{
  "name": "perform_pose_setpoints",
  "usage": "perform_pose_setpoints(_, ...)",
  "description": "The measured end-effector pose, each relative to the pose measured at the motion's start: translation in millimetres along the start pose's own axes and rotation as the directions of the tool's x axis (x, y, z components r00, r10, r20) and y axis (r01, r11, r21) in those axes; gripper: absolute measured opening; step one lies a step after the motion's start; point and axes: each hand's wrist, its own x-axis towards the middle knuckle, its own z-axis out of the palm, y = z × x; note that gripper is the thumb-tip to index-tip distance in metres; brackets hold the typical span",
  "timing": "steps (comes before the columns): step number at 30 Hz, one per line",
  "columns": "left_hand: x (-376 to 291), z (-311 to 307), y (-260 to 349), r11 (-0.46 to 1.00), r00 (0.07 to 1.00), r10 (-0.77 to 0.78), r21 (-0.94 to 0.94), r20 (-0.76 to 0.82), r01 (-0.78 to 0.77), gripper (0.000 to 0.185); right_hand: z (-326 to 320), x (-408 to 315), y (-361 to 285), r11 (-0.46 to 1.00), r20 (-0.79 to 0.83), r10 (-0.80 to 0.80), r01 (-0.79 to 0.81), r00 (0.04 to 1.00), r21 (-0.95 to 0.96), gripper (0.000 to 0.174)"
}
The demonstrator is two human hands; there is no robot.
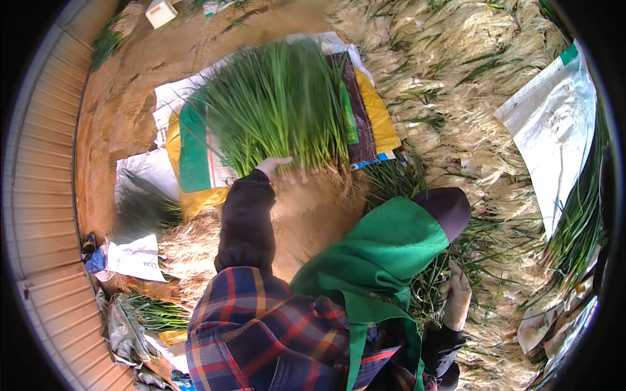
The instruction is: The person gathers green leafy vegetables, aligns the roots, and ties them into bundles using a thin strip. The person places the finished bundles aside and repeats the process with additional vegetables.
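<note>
A wide row of long green-leaved plants [288, 97], perhaps Chinese chives or scallions, lies on flattened woven sacks [364, 112], with pale stems and roots towards me. My left hand [274, 166] touches the root end of the row; whether its fingers grip any stems is unclear. Far to the right, beside my knee under the green apron [376, 249], my right hand [457, 295] is over loose green leaves [425, 293]. Its fingers are partly bent, and I cannot tell if they hold something.
Heaps of pale roots [469, 97] cover the ground on the right. A white sheet [547, 132] lies over more green plants at far right. Further bunches [156, 313] and sacks are at the left, near a ribbed wall [44, 171]. A white container [161, 13] stands at the top.
</note>
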Motion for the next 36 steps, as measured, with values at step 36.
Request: perform_pose_setpoints(36,-291.5,541.3,-73.3,0.462,0.105,-0.316,0.250,0.943,-0.851,0.034,-244.0,-0.5,-57.7,0.749,-0.751,-0.661,0.074,0.002,-0.659,0.021)
